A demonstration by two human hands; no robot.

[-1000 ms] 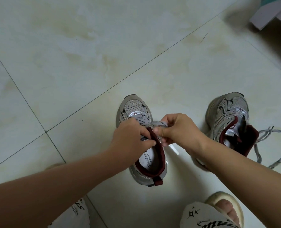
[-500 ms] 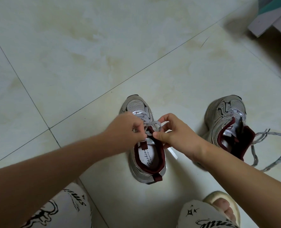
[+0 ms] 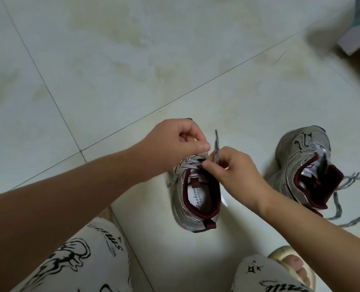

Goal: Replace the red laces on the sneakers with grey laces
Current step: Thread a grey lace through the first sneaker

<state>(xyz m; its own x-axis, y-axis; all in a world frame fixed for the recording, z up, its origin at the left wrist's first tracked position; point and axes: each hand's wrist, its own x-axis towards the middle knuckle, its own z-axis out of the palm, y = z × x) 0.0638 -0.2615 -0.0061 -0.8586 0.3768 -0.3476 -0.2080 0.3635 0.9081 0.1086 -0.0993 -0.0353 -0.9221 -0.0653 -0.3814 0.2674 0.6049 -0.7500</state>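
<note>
The near sneaker (image 3: 197,199) stands upright on the tiled floor (image 3: 111,81), heel toward the person, with a grey lace (image 3: 216,144) threaded across its eyelets. Over its tongue, the right hand (image 3: 236,173) pinches that lace, whose free end sticks up past the fingers. The left hand (image 3: 174,142) hovers above the toe, fingers curled with thumb against forefinger; whether it grips a lace I cannot tell. Right of this sneaker sits the second sneaker (image 3: 305,165), tilted, loose grey laces (image 3: 343,203) trailing beside it.

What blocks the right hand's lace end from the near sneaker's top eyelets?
Nothing visible. The right hand pinches the grey lace end right above the near sneaker, whose collar is open. The left hand hovers beside it.
</note>
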